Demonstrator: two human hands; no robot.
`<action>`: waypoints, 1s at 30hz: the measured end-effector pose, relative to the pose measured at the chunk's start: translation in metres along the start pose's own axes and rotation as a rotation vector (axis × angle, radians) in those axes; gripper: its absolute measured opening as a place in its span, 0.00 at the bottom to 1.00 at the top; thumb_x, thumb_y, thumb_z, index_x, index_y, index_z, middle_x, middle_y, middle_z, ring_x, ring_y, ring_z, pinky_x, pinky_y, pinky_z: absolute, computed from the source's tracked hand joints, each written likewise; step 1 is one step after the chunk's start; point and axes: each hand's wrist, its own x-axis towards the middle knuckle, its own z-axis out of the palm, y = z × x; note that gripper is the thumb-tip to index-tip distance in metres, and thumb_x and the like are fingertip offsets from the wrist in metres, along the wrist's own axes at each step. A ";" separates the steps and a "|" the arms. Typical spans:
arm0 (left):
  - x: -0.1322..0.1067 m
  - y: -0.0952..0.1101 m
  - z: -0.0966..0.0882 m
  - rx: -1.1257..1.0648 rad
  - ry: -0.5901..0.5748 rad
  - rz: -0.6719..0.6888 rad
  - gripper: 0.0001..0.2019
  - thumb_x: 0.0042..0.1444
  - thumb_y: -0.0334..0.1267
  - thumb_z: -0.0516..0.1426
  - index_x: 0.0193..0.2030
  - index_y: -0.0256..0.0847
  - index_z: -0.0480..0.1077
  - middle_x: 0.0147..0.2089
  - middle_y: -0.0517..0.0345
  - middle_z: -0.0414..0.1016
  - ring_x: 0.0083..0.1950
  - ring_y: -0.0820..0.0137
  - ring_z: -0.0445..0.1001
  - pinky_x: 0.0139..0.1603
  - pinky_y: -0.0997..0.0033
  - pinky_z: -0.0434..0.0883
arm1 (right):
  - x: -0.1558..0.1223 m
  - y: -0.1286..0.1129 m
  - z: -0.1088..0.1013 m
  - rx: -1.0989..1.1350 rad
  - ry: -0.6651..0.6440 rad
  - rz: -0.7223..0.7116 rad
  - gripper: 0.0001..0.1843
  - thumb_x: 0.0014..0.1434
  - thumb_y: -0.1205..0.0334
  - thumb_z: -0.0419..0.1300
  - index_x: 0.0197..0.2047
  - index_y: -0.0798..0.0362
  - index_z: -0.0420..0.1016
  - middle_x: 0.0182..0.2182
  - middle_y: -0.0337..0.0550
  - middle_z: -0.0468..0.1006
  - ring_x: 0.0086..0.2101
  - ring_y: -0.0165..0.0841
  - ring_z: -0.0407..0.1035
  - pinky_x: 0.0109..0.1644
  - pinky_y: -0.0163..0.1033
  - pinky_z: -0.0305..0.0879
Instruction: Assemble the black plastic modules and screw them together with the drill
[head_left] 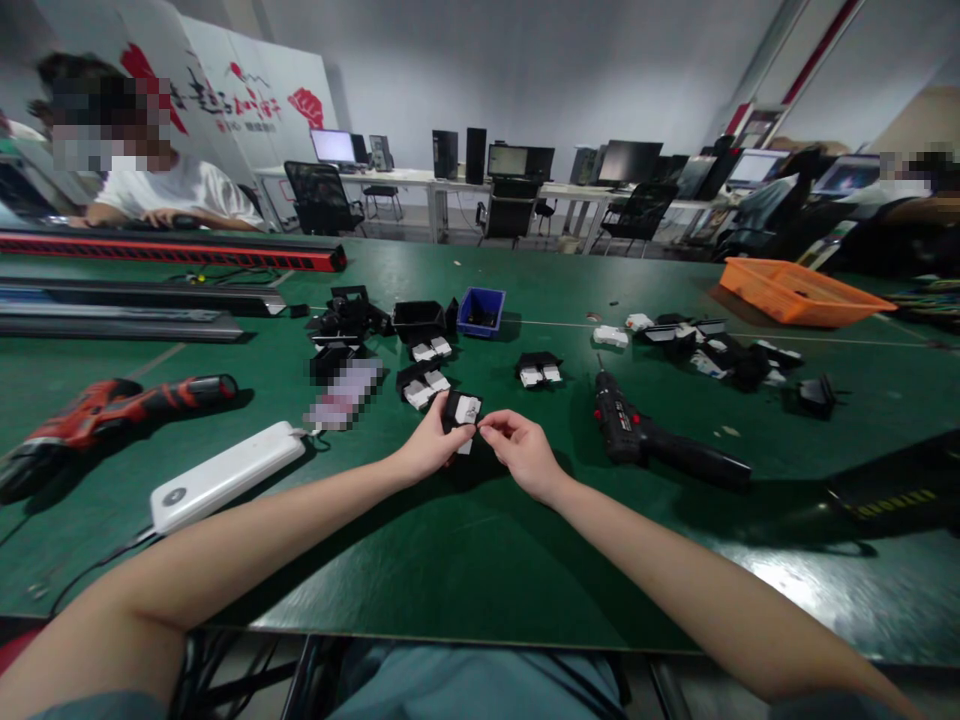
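Black part (461, 410), white insert, small, boxy

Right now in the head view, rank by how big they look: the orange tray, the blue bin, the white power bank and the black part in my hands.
1. orange tray
2. white power bank, nearer the camera, so unsure against the tray
3. blue bin
4. black part, held by both hands
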 end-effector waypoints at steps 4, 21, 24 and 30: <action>-0.001 0.000 -0.001 0.025 -0.015 0.009 0.24 0.54 0.42 0.59 0.54 0.41 0.53 0.32 0.66 0.63 0.17 0.82 0.61 0.12 0.81 0.61 | -0.001 -0.001 0.001 -0.074 0.003 -0.044 0.12 0.56 0.53 0.64 0.39 0.51 0.74 0.26 0.35 0.69 0.25 0.27 0.59 0.27 0.34 0.55; -0.003 0.002 -0.002 0.078 -0.017 0.119 0.31 0.46 0.40 0.63 0.55 0.41 0.56 0.42 0.57 0.69 0.35 0.72 0.70 0.35 0.72 0.71 | 0.004 -0.009 -0.026 -0.520 -0.134 -0.104 0.10 0.59 0.55 0.60 0.40 0.51 0.69 0.24 0.32 0.64 0.24 0.28 0.58 0.29 0.34 0.55; -0.004 0.001 -0.002 0.108 -0.004 0.132 0.30 0.45 0.38 0.63 0.55 0.41 0.58 0.41 0.57 0.69 0.39 0.68 0.71 0.40 0.68 0.71 | 0.009 -0.014 -0.043 -0.915 -0.167 -0.177 0.10 0.59 0.60 0.59 0.45 0.51 0.70 0.28 0.35 0.67 0.28 0.29 0.61 0.31 0.35 0.56; -0.006 0.004 -0.004 0.148 -0.012 0.112 0.29 0.46 0.38 0.62 0.56 0.42 0.59 0.40 0.58 0.70 0.38 0.68 0.72 0.41 0.67 0.71 | 0.013 -0.021 -0.055 -1.058 -0.255 -0.196 0.23 0.59 0.62 0.58 0.58 0.50 0.65 0.52 0.49 0.67 0.33 0.30 0.67 0.38 0.38 0.64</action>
